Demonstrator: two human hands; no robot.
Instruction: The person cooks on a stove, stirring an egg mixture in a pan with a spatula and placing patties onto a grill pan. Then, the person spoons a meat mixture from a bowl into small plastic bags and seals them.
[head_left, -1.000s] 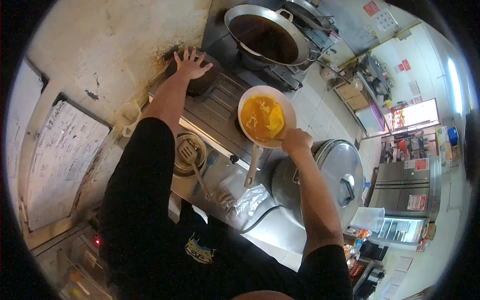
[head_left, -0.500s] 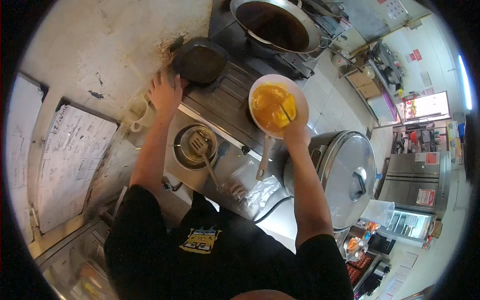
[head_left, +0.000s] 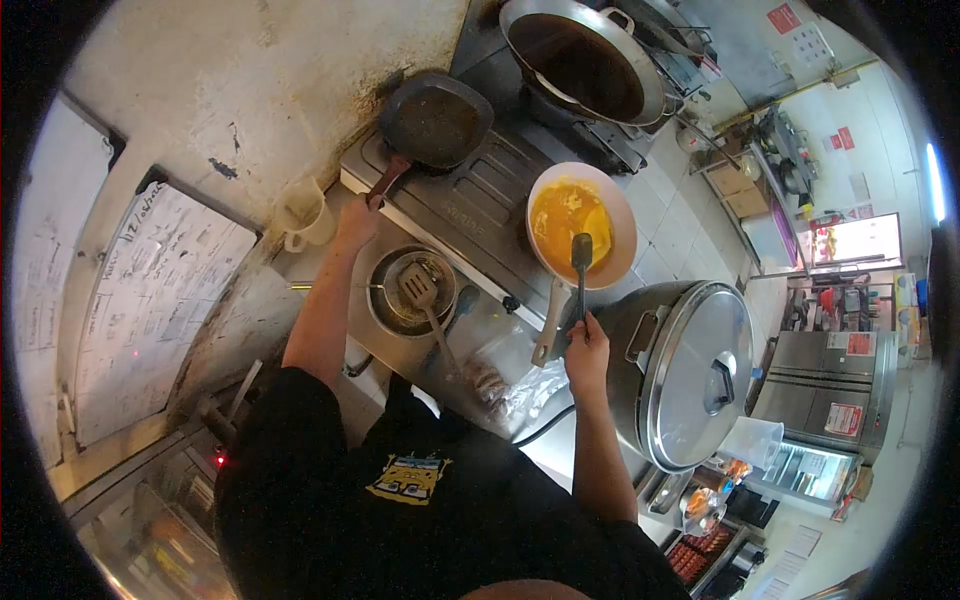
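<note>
1. Plainly, the stove (head_left: pixel 465 212) stretched across twelve o'clock, with two pans over it.
2. Around two o'clock sat the pale pan (head_left: pixel 623 228), its handle pointing just past six; neither of our hands gripped it. We judged it light in itself but easily slopped, best taken by that handle.
3. Toward half past eleven was the dark square pan (head_left: pixel 434 122); our left hand (head_left: pixel 357 221) had its fingers closed around the handle at its seven o'clock. It looked stiff and heavy, wanting a full grip there.
4. Within the pale pan, the yellow mixture (head_left: pixel 562 212) looked soft, runny and slippery.
5. Our right hand (head_left: pixel 588 348) clasped the spatula (head_left: pixel 581 252) by its handle, blade over the pale pan's six o'clock side; it seemed light, and we couldn't tell whether it touched the mixture.
</note>
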